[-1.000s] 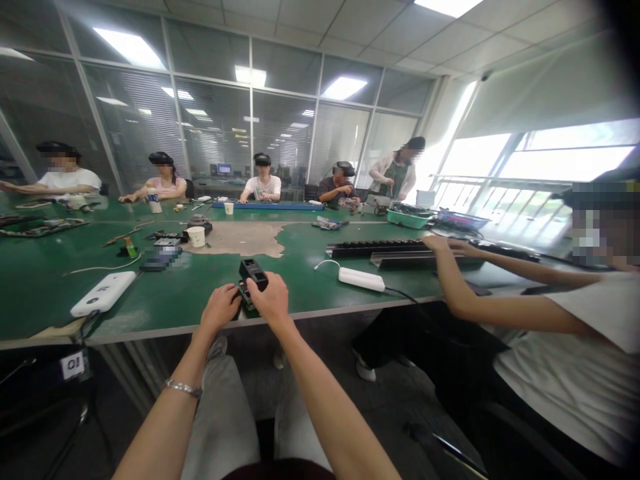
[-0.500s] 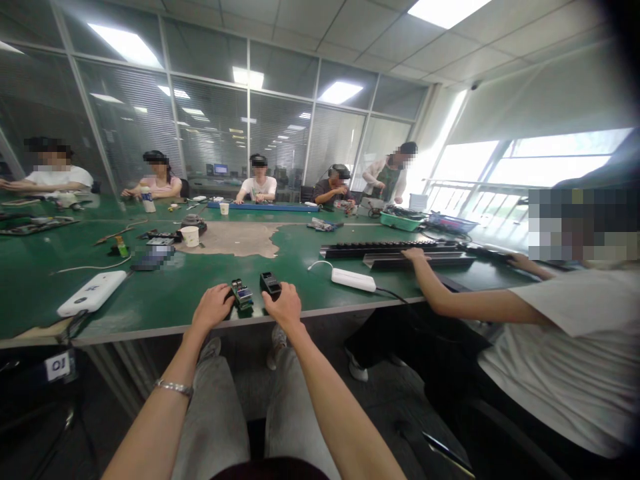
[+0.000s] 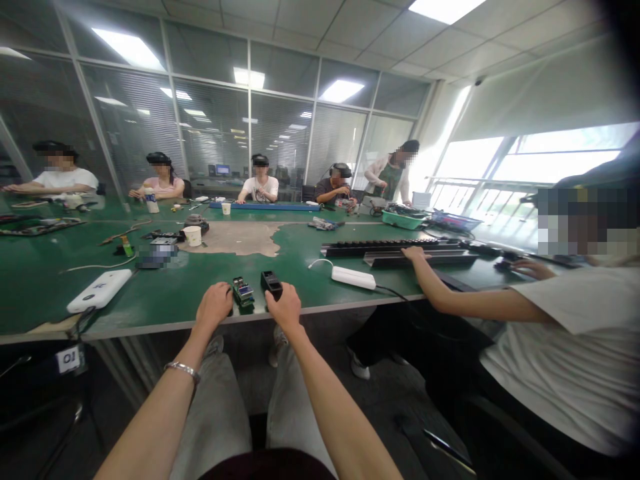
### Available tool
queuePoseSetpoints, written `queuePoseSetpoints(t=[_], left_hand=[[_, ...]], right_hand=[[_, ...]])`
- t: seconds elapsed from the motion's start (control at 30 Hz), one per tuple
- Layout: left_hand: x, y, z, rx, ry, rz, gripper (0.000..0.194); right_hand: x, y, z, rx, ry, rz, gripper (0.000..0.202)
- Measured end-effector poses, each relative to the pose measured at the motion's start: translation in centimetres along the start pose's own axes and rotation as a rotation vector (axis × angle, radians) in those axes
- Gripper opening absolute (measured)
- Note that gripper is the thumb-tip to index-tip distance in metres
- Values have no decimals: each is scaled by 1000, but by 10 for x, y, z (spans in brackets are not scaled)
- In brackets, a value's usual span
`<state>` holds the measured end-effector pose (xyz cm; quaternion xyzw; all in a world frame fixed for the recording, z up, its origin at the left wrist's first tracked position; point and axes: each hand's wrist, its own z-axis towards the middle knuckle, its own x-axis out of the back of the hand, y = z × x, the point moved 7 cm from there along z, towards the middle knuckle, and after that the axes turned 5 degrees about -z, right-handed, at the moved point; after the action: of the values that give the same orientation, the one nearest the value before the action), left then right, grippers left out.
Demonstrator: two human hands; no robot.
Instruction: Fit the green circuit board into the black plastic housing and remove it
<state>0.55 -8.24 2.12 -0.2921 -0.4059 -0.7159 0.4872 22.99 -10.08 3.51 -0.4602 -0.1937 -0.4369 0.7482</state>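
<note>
A small green circuit board (image 3: 243,293) with silvery connectors lies near the table's front edge, between my two hands. Just left of it rests my left hand (image 3: 215,305), fingers curled and pressed together; a dark edge shows below them, too hidden to name. My right hand (image 3: 284,308) grips the near end of a black plastic case (image 3: 271,284), thumb on its left side and fingers on its right. The case sits right of the board, apart from it, with its far end uncovered.
A white power strip (image 3: 100,291) lies left, another white adapter (image 3: 353,277) right, its black cable running off the table edge. Black metal rails (image 3: 415,259) lie under a co-worker's hand (image 3: 416,254). Further back stand a paper cup (image 3: 193,235) and a green basket (image 3: 404,220).
My left hand has drawn slightly away from the circuit board, leaving a small gap. My right hand stays on the black case. The view has shifted slightly.
</note>
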Motion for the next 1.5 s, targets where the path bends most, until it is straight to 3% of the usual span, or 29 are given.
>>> queuePoseSetpoints(t=[0.2, 0.33, 0.43, 0.87, 1.13, 1.33, 1.5], left_hand=[[5, -4, -4, 70, 71, 36, 27], [5, -5, -5, 78, 76, 44, 26], [4, -6, -5, 84, 71, 42, 27], [6, -9, -5, 119, 76, 1, 32], [5, -7, -4, 118, 35, 28, 22], [5, -2, -5, 107, 10, 66, 23], [7, 1, -6, 98, 1, 90, 24]], right_hand=[[0, -33, 1, -1, -15, 81, 40], [-6, -63, -1, 38, -44, 93, 40], [-13, -73, -2, 47, -77, 62, 39], [-35, -74, -12, 40, -234, -100, 40], [-35, -70, -20, 50, -187, -65, 45], [-35, -67, -18, 58, -120, 7, 39], [-23, -74, -10, 93, -47, 88, 37]])
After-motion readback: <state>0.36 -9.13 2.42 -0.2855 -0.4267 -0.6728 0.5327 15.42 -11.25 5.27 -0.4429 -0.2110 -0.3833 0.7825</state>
